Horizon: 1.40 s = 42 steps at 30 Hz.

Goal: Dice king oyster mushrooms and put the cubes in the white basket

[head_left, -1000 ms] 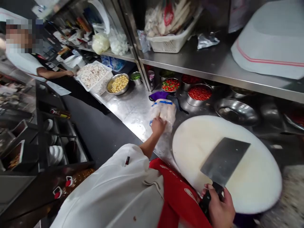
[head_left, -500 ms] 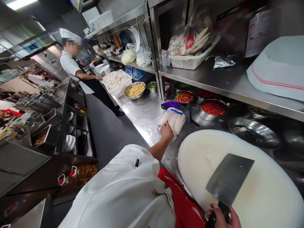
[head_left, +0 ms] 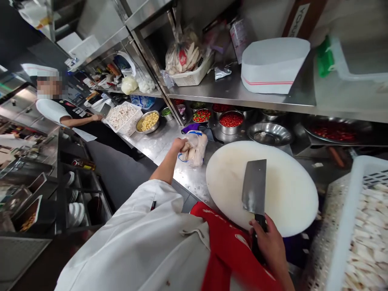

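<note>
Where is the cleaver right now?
In the head view, right of centre, the cleaver is in the person's right hand, its blade over the white cutting board, handle toward the red apron.

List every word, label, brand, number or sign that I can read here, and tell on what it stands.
"YCHU", perhaps incomplete: white label on the brown object.
Unreadable, blurred: print on the can.
Unreadable, blurred: marks on the red apron.
Unreadable, too small: dark tag on the white sleeve.
</note>
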Motion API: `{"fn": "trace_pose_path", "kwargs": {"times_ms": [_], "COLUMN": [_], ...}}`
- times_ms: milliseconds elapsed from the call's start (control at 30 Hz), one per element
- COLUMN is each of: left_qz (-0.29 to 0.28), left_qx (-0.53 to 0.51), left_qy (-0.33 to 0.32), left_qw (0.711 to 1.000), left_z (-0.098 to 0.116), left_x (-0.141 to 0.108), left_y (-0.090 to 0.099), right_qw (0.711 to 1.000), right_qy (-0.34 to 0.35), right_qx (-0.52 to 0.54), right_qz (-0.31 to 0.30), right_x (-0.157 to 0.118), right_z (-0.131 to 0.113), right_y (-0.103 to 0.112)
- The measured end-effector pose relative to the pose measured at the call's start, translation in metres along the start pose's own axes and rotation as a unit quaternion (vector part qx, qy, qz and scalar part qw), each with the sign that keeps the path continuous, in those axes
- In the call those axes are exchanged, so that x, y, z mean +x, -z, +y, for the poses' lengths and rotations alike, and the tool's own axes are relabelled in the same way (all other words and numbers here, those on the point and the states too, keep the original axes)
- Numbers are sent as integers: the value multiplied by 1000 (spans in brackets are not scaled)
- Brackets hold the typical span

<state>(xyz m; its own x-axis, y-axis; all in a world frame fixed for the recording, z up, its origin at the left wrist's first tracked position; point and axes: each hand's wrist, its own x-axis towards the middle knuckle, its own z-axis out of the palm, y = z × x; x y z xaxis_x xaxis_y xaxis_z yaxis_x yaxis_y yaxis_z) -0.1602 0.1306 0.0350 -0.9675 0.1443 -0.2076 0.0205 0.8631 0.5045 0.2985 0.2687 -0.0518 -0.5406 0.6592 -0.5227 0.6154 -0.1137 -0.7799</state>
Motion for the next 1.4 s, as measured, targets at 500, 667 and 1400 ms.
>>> {"fn": "trace_pose_path", "kwargs": {"times_ms": [500,667,1400], "left_qz": [-391,-481,-232], "left_qx": [-381,-378,-6], "left_qy": [-71,-165,-617], "left_qw": [835,773,752], "left_z": [-104,-27,2], "left_x": [-141,-138,-88], "left_y": [-43,-100,-181], "right_qw": [998,977,995], "right_qy": [-20,-6,74], "right_qx": [63,209,28], "right_qz": [-16,-42,-68], "right_x": [3,-9,-33], "right_z": [2,-20,-26], "right_y": [2,6,26]}}
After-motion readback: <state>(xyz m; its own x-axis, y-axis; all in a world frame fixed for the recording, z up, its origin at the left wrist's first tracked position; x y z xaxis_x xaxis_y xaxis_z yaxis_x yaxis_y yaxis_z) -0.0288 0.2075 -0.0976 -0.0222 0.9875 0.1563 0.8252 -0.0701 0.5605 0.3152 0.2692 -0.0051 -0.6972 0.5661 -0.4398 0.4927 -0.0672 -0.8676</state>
